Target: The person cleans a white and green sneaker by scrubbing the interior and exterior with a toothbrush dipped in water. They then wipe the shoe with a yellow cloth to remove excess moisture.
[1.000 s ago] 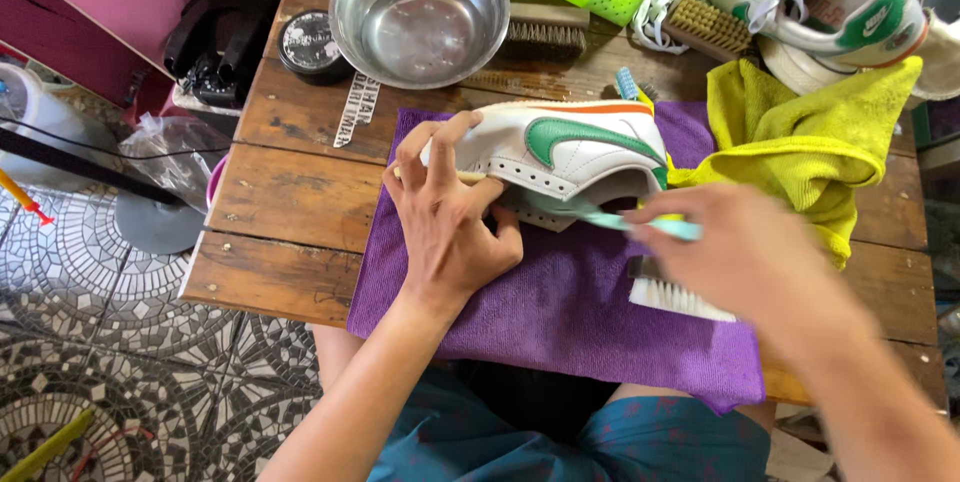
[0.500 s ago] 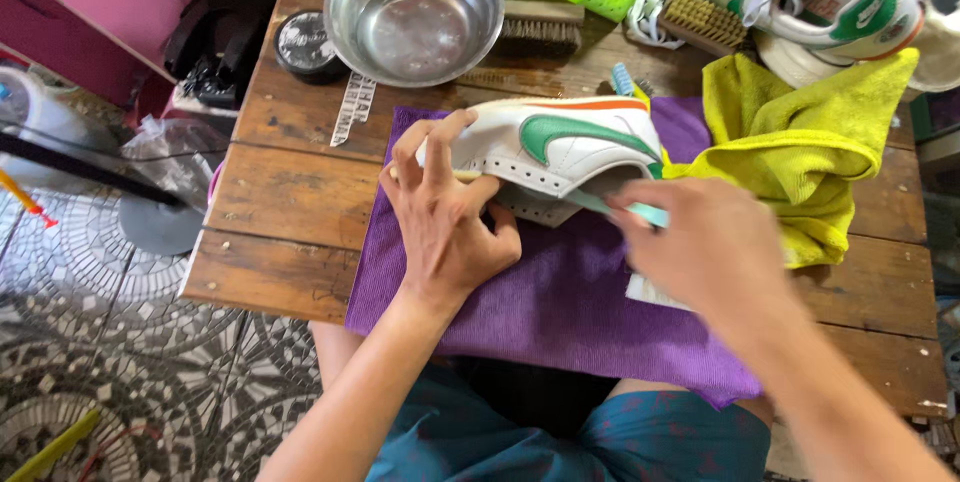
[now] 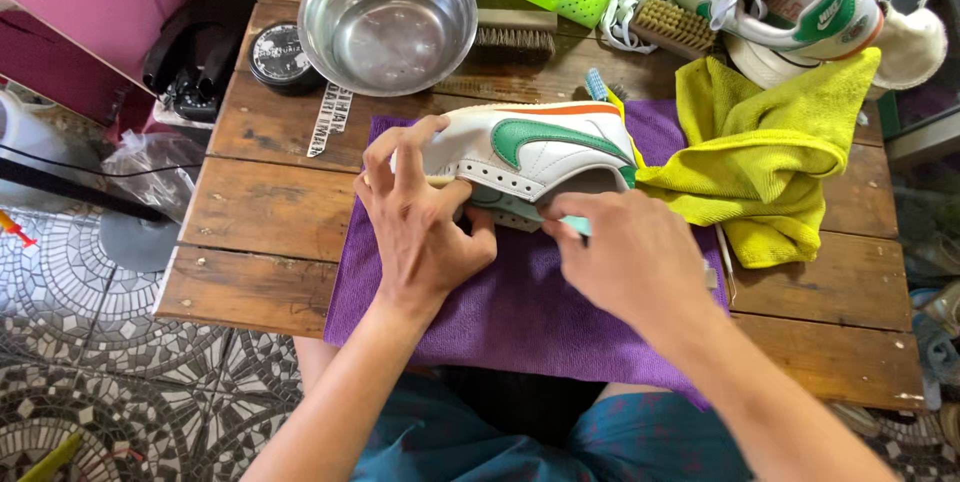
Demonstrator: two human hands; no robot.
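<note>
- Lying on its side on the purple cloth (image 3: 520, 312), the white sneaker (image 3: 540, 147) is gripped by the left hand (image 3: 420, 217).
- The right hand (image 3: 625, 257) pinches a teal brush handle (image 3: 578, 226) against its sole.

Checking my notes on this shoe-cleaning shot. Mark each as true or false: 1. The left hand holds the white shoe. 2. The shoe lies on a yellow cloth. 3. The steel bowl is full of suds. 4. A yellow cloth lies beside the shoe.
1. True: the left hand grips the white shoe at its toe end.
2. False: it lies on a purple cloth.
3. False: no suds show in the steel bowl.
4. True: the yellow cloth is bunched by the heel, on the side of the right hand.
</note>
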